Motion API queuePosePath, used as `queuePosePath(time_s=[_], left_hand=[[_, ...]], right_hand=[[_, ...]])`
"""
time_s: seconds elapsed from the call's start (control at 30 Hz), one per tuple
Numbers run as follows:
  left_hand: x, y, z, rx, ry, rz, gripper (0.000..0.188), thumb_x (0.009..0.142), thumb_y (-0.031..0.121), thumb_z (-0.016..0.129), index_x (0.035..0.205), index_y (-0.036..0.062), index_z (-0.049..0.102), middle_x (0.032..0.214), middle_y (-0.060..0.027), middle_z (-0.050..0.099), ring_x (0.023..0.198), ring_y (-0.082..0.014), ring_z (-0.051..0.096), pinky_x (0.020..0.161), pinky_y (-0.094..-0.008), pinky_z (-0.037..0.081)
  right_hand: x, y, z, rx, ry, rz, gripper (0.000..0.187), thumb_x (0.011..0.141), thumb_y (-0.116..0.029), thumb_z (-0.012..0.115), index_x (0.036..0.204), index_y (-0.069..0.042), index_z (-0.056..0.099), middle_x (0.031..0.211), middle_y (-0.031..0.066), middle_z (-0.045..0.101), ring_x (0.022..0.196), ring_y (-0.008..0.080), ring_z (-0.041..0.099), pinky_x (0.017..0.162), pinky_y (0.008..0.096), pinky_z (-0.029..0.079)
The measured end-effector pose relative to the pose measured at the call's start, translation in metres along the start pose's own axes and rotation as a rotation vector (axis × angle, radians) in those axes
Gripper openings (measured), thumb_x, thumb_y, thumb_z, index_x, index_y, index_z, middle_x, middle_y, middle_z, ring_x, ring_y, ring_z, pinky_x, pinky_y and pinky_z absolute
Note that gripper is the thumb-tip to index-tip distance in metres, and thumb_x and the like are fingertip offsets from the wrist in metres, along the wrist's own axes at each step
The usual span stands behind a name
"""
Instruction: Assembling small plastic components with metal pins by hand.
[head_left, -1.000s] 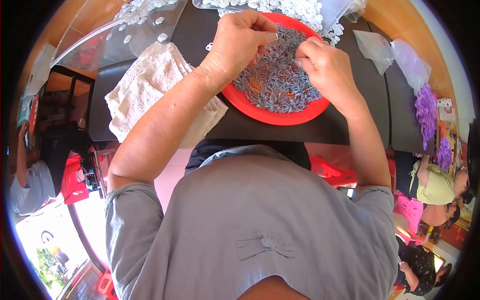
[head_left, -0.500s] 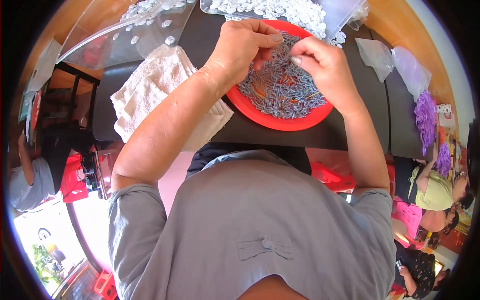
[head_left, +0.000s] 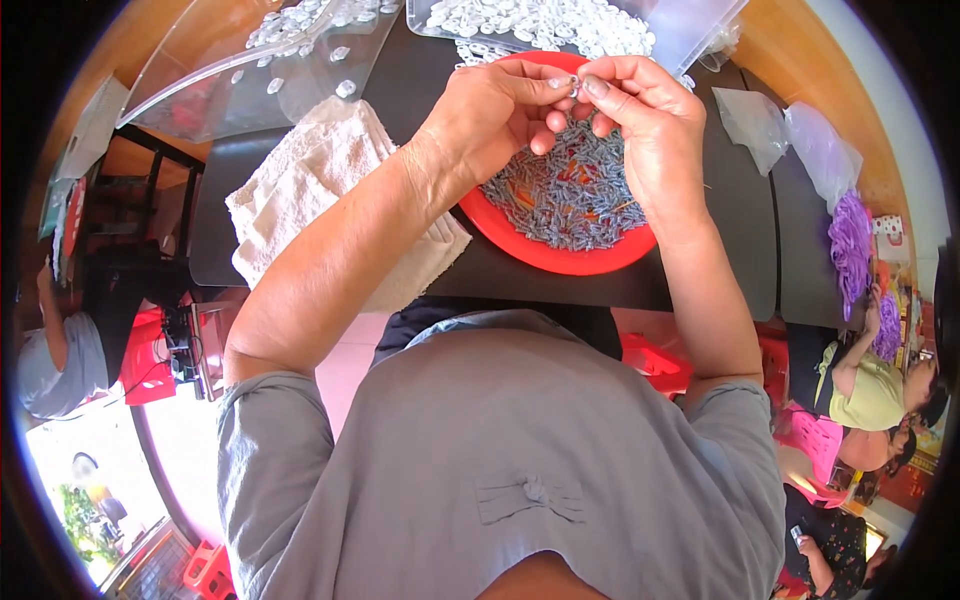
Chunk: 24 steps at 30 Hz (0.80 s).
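Note:
Over the red basin [head_left: 560, 260] my two hands meet, fingertip to fingertip. Thumb and fingers of my left hand [head_left: 490, 115] are pinched on a small pale piece [head_left: 574, 88], whose exact kind is too small to tell. From the other side my right hand [head_left: 655, 125] pinches at the same piece, its thumb and forefinger closed. Below them many small grey-blue slender pieces [head_left: 575, 205] fill the basin, with bits of orange showing among them. Both hands hide the basin's upper part.
A crumpled cream towel [head_left: 305, 195] lies left of the basin on the dark table [head_left: 735, 250]. Behind are a clear bin [head_left: 690, 35] of small white pieces and a clear sheet or tray [head_left: 230, 100] with more. Plastic bags [head_left: 750, 125] and purple cord [head_left: 850, 250] are at right. People sit beyond.
My hands, apart half a second ago, have come together. The right has moved up from over the grey pieces, and a pale piece now shows between the fingertips.

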<state>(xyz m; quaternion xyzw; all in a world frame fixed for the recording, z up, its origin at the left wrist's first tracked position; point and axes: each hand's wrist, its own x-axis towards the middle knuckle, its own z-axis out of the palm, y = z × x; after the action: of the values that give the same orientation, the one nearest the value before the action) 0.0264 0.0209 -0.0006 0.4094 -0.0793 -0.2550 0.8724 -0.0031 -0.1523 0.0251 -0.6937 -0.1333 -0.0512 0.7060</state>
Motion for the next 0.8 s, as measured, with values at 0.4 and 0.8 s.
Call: queuePosePath(time_s=[0.4, 0.8], left_hand=[[-0.009, 0.001, 0.014, 0.13, 0.077, 0.068, 0.012, 0.088, 0.001, 0.061, 0.095, -0.0089, 0.063, 0.081, -0.014, 0.066, 0.062, -0.0176, 0.062, 0.051, -0.0276, 0.049], [-0.013, -0.002, 0.023, 0.483, 0.208, 0.258, 0.01, 0.087, 0.0, 0.062, 0.093, -0.0071, 0.064, 0.077, -0.0101, 0.065, 0.06, -0.0142, 0.062, 0.047, -0.0245, 0.048]], right_hand=[[-0.005, 0.005, -0.002, -0.118, 0.049, -0.027, 0.01, 0.088, -0.004, 0.064, 0.097, 0.001, 0.068, 0.089, 0.0038, 0.067, 0.076, 0.0078, 0.06, 0.062, 0.0209, 0.043], [-0.003, 0.01, -0.003, -0.727, 0.048, -0.548, 0.006, 0.087, 0.001, 0.064, 0.093, -0.001, 0.061, 0.083, 0.0025, 0.066, 0.072, 0.0092, 0.06, 0.062, 0.0239, 0.047]])
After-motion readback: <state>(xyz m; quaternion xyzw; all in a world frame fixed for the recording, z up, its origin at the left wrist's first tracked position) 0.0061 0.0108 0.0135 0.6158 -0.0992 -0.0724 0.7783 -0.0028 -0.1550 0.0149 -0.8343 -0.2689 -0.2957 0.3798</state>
